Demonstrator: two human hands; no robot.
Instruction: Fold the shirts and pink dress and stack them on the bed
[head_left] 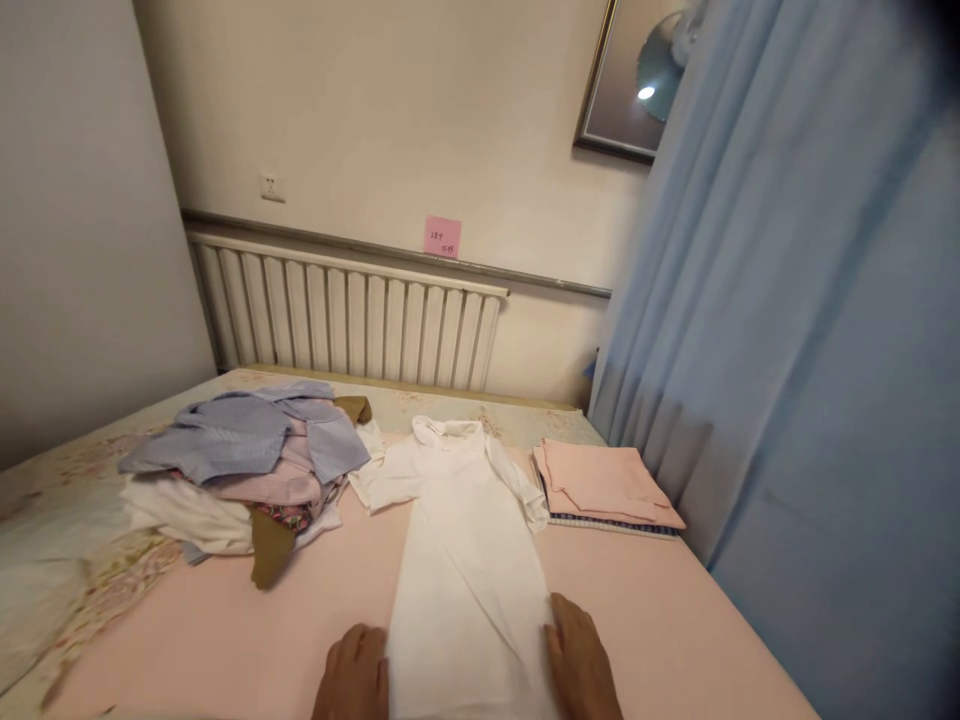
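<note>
A white short-sleeved shirt (469,560) with a collar lies spread out, its collar pointing toward the wall and its sleeves out to both sides. At the shirt's left edge near the bottom is my left hand (354,675), fingers curled in against the fabric. My right hand (581,662) is at the opposite edge, with bent fingers and thumb closed at the cloth. The fingertips are partly hidden. A few faint creases run across the lower part of the shirt, whose bottom hem meets the lower picture edge.
On the left sits a loose heap of clothes (247,460) in blue, pink, white and olive. A folded pink stack (607,485) lies at right, beside the blue curtain (810,330). Pink cloth (247,640) covers the bed's middle; a radiator (352,315) stands behind.
</note>
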